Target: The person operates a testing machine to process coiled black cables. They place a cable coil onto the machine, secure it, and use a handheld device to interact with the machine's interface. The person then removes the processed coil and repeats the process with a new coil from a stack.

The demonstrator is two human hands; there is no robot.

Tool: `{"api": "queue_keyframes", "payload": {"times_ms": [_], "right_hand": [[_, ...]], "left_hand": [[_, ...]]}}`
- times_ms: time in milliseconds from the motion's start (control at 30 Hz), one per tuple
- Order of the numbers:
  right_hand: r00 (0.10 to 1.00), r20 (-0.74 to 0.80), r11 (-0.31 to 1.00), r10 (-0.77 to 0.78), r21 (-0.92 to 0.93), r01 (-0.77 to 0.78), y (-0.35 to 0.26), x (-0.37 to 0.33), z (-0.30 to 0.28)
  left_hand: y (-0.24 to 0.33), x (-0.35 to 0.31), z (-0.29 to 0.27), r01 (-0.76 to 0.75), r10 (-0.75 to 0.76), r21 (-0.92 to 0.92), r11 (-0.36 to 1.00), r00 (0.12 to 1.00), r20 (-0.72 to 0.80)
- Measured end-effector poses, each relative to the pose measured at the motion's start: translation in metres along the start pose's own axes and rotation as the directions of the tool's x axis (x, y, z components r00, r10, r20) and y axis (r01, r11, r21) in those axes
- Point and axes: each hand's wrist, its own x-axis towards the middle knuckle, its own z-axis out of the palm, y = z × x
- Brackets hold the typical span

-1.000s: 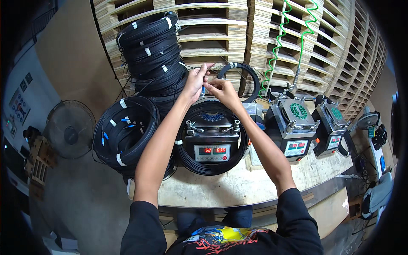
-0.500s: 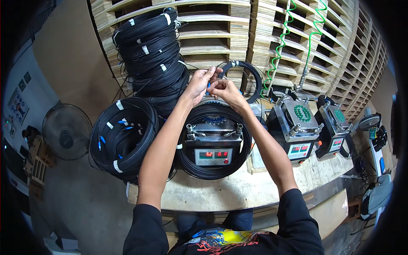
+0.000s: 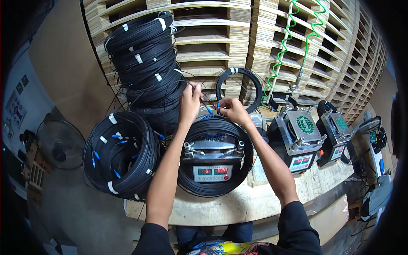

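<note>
Above the back of the middle machine, my left hand [image 3: 191, 100] is closed on a thin black cable. A blue connector [image 3: 209, 110] hangs on a cable end between my hands. To its right, my right hand [image 3: 233, 111] pinches another small blue connector [image 3: 218, 105]. Below them stands the middle machine [image 3: 212, 159], with a metal clamp top and a panel with red digits. A coil of black cable [image 3: 208, 190] is looped around it. Several blue connectors sit in the machine's top, partly behind the clamp bar.
A tall stack of black cable coils [image 3: 146, 63] stands back left, with a further pile of coils [image 3: 112, 170] in front. Two similar machines [image 3: 295, 140] stand right on the wooden table [image 3: 191, 212]. A single coil [image 3: 257, 80] leans against wooden pallets behind. Green spiral hoses [image 3: 280, 55] hang there.
My hands have moved apart and slightly lower in the picture; the left went leftward, the right rightward. The blue connector between them now shows. The panel's red digits have changed.
</note>
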Motion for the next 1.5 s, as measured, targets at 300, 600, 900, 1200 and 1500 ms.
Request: {"api": "queue_keyframes", "payload": {"times_ms": [300, 600, 900, 1200, 1500], "right_hand": [[1.000, 0.001, 0.999, 0.018, -0.043, -0.018, -0.002, -0.007, 0.000], [0.999, 0.042, 0.995, -0.020, -0.101, 0.024, -0.020, -0.010, -0.007], [0.994, 0.112, 0.998, -0.017, -0.065, 0.025, -0.020, -0.010, -0.010], [0.948, 0.314, 0.968, 0.041, -0.249, 0.041, -0.035, 0.007, -0.023], [0.922, 0.384, 0.953, 0.041, -0.291, 0.078, -0.037, 0.013, -0.025]], "left_hand": [[0.005, -0.011, -0.002, 0.138, -0.225, 0.223, 0.965, 0.873, 0.434], [0.009, -0.015, -0.020, 0.285, -0.246, -0.047, 0.957, 0.892, 0.379], [0.009, -0.019, -0.022, 0.251, -0.302, 0.174, 0.952, 0.858, 0.415], [0.021, -0.015, -0.024, 0.212, -0.288, 0.218, 0.953, 0.860, 0.422], [0.018, -0.017, -0.027, 0.139, -0.252, 0.290, 0.947, 0.879, 0.404]]}}
